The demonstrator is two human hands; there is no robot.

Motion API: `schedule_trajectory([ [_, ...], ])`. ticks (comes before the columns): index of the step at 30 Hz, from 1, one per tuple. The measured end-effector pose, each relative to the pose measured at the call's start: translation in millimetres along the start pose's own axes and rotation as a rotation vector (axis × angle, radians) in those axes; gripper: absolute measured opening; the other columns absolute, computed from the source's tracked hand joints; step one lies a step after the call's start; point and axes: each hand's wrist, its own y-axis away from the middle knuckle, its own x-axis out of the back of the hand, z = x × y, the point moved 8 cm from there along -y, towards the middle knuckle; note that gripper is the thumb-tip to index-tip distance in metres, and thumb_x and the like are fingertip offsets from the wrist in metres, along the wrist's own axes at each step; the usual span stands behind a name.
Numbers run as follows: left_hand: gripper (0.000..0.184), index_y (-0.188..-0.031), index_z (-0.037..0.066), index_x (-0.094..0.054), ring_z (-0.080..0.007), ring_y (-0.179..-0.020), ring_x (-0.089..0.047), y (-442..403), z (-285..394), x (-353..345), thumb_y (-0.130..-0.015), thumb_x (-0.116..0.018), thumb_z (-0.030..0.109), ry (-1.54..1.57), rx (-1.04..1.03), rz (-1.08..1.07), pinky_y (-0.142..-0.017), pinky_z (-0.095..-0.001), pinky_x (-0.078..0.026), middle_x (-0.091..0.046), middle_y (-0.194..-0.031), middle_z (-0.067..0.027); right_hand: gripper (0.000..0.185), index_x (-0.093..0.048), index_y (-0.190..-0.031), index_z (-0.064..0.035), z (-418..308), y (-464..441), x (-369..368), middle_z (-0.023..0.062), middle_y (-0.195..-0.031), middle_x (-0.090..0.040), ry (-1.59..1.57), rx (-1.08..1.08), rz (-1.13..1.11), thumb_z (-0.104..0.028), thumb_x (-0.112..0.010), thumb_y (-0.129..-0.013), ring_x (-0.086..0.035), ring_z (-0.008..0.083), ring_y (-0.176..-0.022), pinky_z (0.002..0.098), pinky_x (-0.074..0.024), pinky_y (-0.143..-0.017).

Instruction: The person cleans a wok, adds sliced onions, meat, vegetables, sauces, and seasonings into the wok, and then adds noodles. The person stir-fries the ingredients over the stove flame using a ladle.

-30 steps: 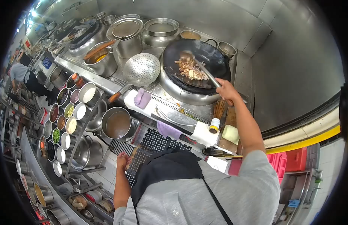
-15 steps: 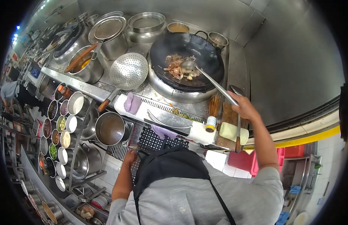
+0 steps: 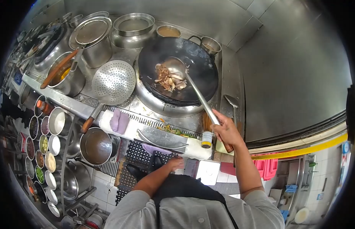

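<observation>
My right hand point(image 3: 226, 129) is wrapped round the long metal handle of a ladle point(image 3: 200, 97). The ladle's bowl rests inside a black wok point(image 3: 202, 68), against a small heap of browned, shredded-looking food point(image 3: 166, 79). Steam or glare blurs the food's exact kind. My left hand point(image 3: 175, 164) is low in front of the black apron point(image 3: 185, 187), fingers loosely extended, and nothing shows in it. Beside my right hand stand a labelled jar point(image 3: 207, 139) with thin sticks behind it and a metal spatula point(image 3: 231, 101) lying on the counter.
Left of the wok lies a perforated strainer point(image 3: 113, 82). A purple cloth point(image 3: 119, 121) and a curved metal rod point(image 3: 162, 145) are on the counter's front edge. A pot of brown liquid point(image 3: 96, 145) and several ingredient containers point(image 3: 54, 145) stand at left. A metal wall point(image 3: 292, 76) borders the right.
My left hand has risen and moved right, across the front of my body. The ladle has shifted within the wok, its bowl turned over the food. The camera view has moved somewhat.
</observation>
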Motion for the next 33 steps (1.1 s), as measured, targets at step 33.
schedule_trajectory([
  [33,0.017,-0.1,0.005,-0.059,-0.0274,-0.075,-0.064,254.6,-182.1,366.1,-0.089,-0.047,0.008,-0.104,-0.131,1.074,-0.061,-0.0418,-0.055,-0.065,-0.089,-0.0102,0.063,-0.035,-0.144,-0.0013,25.2,-140.1,20.1,0.0,-0.064,-0.049,-0.126,0.097,-0.046,0.002,-0.055,-0.085,-0.044,0.0082,-0.042,0.0239,-0.0388,-0.038],
])
